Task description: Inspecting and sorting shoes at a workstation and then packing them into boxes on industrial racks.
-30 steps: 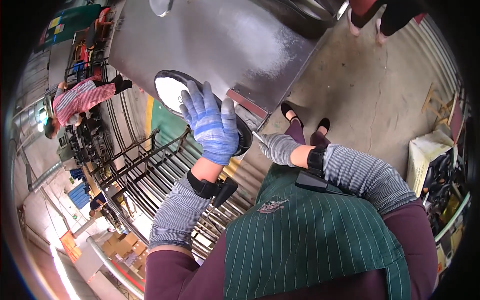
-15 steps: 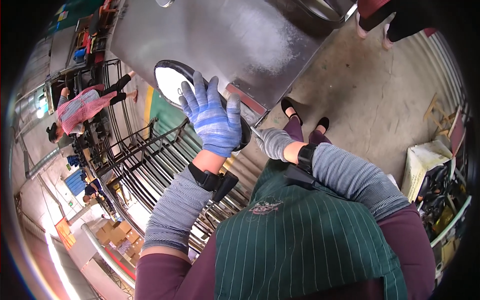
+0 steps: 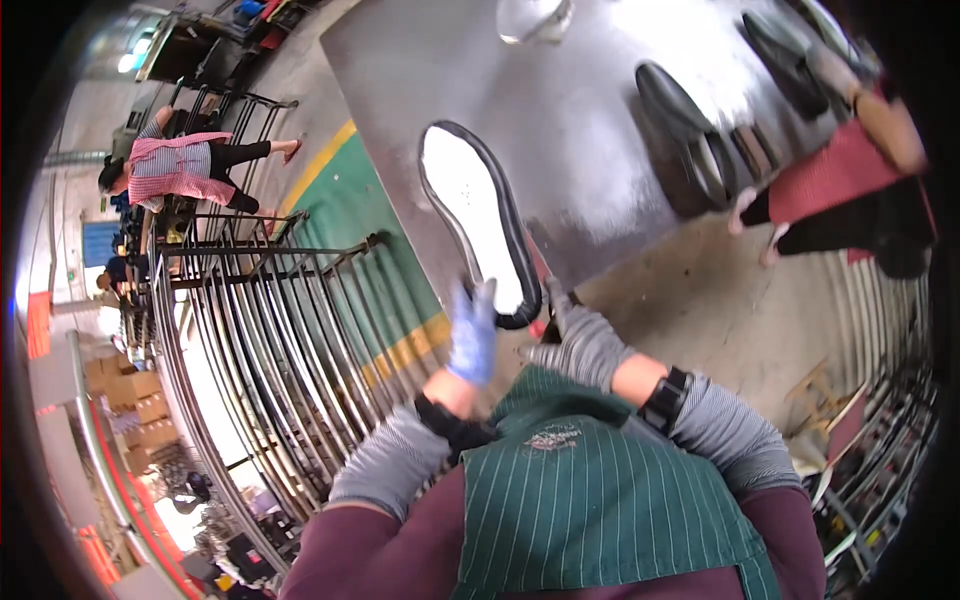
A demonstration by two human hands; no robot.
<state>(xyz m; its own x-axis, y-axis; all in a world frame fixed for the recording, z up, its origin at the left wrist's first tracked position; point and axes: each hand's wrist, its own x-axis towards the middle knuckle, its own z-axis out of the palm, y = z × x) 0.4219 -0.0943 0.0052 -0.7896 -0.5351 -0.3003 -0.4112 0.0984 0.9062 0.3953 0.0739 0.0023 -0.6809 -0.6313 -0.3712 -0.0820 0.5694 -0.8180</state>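
A black-rimmed shoe [image 3: 474, 212], its broad white face turned up, lies or is held over the near corner of the table [image 3: 590, 170], toe directed away from the wearer; whether it bears on the surface cannot be told. The blue-gloved left hand [image 3: 473, 340], blurred by motion, appears to grip the left side of the heel end. The grey-gloved right hand [image 3: 590, 350] is beside the opposite side, fingers partly spread; whether it touches the rim or holds anything small is unclear. Good handling here would support the heel from both sides, with fingertips on the black rim rather than the white face, and the toe level and well inboard of the table edge. Further right stand dark shoes [image 3: 672, 100], within a co-worker's [image 3: 835, 165] reach; this crowds that side. A pale, shiny container [image 3: 533, 18] occupies the far edge. At left, a tubular metal rack [image 3: 270, 340] stands close to the left forearm and limits elbow room; a second person [image 3: 180, 168] stands beyond it, well apart.
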